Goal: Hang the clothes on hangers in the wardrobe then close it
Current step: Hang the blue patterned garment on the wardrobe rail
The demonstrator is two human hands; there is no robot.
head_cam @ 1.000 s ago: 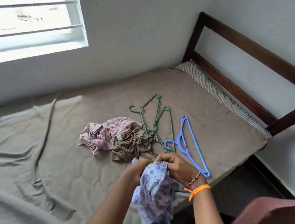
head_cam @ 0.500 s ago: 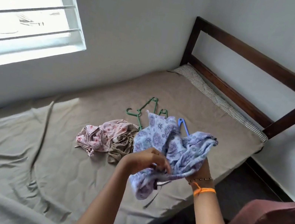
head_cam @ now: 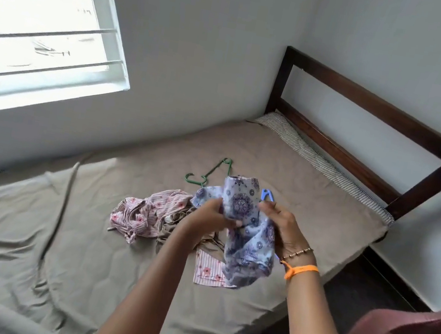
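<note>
The blue floral garment (head_cam: 246,229) is bunched and held up over the bed (head_cam: 26,236), above its near edge, gripped from both sides: the left hand (head_cam: 211,215) has fingers curled into the cloth on its left, and the right hand (head_cam: 281,229) has fingers and thumb closed round the fabric on its right, so both hold it and neither is free. It is on no hanger, so this reads as the opening step, sorting out the first piece before threading it. On the bed just left of the held garment lies a crumpled pink striped garment (head_cam: 144,212), with a brown garment (head_cam: 174,226) touching it and partly hidden behind the left forearm; a flat pink flowered piece (head_cam: 208,269) lies on the bed below the blue cloth. Beyond the held garment, towards the wooden bed frame (head_cam: 366,124), a green hanger (head_cam: 209,172) and the tip of a blue hanger (head_cam: 267,196) rest on the bed, both bare. No wardrobe is in view, so by my judgement nearly everything remains: hanging each piece, carrying it over, and closing the doors.
</note>
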